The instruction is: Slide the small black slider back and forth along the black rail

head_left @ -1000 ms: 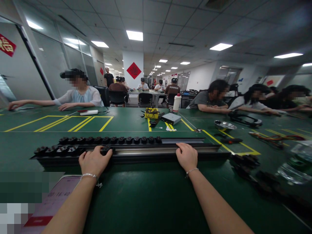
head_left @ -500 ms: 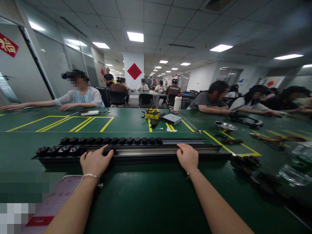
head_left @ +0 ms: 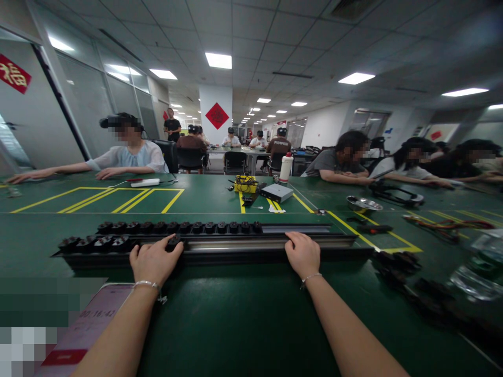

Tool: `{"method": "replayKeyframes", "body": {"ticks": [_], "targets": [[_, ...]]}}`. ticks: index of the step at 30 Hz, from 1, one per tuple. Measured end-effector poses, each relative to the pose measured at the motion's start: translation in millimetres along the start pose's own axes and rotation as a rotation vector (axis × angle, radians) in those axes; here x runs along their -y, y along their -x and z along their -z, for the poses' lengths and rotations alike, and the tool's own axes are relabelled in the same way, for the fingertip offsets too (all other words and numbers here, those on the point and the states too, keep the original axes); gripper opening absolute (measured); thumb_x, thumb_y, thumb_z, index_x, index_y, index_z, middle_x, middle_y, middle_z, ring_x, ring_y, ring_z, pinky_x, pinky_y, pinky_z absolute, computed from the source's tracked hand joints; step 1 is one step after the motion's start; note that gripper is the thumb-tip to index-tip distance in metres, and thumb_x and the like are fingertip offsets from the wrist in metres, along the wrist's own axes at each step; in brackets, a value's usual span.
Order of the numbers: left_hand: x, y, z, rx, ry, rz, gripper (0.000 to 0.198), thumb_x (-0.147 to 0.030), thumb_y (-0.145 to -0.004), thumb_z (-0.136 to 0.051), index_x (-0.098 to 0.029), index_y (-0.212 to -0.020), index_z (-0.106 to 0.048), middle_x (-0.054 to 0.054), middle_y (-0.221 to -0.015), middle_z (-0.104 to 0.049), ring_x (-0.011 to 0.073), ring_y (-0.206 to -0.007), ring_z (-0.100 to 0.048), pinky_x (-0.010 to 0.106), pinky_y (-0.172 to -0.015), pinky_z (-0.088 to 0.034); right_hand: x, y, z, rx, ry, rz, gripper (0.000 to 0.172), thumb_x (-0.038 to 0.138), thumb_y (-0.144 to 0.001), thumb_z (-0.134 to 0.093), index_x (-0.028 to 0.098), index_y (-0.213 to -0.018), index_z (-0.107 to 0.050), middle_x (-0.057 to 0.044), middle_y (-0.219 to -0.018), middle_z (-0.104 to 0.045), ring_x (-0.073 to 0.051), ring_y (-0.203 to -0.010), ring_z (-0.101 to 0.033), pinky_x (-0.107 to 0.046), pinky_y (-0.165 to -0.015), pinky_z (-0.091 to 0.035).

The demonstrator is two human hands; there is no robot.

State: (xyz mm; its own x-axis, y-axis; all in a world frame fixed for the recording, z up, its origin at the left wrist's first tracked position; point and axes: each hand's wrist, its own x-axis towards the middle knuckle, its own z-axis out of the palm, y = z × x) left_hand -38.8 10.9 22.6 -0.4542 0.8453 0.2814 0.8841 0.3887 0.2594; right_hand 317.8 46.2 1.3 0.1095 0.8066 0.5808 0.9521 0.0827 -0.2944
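Observation:
A long black channel rail (head_left: 236, 255) lies crosswise in front of me, with black socket modules (head_left: 121, 242) seated in its left part. My left hand (head_left: 154, 262) is closed over the rail, thumb and fingers around a black socket module (head_left: 174, 242) at the right end of that row. My right hand (head_left: 303, 255) grips the rail farther right, fingertips over its far edge and thumb hidden. Between the hands the rail's channel shows bare metal. Directly behind, a second rail (head_left: 294, 229) carries a row of similar modules up to about its middle.
A phone (head_left: 94, 319) showing a timer lies at lower left. Loose black modules (head_left: 436, 296) and a clear plastic package (head_left: 477, 269) are at right. Farther back stand a metal bowl (head_left: 363, 203), a grey box (head_left: 276, 192) and a white bottle (head_left: 286, 167). Co-workers sit across and alongside.
Both hands and the rails look unmoved. At the far left, a co-worker's outstretched hand has drawn slightly inward. The phone's timer has advanced.

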Motion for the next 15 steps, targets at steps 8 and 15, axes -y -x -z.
{"method": "replayKeyframes", "body": {"ticks": [8,15], "targets": [[-3.0,3.5,2.5,-0.024,0.020,-0.024,0.053,-0.056,-0.075,-0.036,-0.029,-0.114,-0.061,0.006,-0.114,-0.064,0.0301,-0.106,-0.052,0.045,-0.101,-0.022,0.7,0.4,0.4,0.001,0.004,-0.011,0.034,0.022,-0.078,-0.041,0.022,-0.100,-0.067,-0.002,-0.108,-0.065,-0.020,-0.105,-0.053,-0.035,-0.088,-0.035],[-1.7,3.4,-1.6,-0.049,-0.008,-0.043,0.052,-0.055,-0.076,-0.036,-0.029,-0.113,-0.060,0.004,-0.114,-0.063,0.0284,-0.105,-0.052,0.044,-0.101,-0.022,-0.6,0.1,-0.5,-0.005,-0.007,-0.001,0.034,0.021,-0.077,-0.041,0.022,-0.100,-0.067,-0.002,-0.107,-0.066,-0.019,-0.105,-0.053,-0.034,-0.089,-0.035]]}}
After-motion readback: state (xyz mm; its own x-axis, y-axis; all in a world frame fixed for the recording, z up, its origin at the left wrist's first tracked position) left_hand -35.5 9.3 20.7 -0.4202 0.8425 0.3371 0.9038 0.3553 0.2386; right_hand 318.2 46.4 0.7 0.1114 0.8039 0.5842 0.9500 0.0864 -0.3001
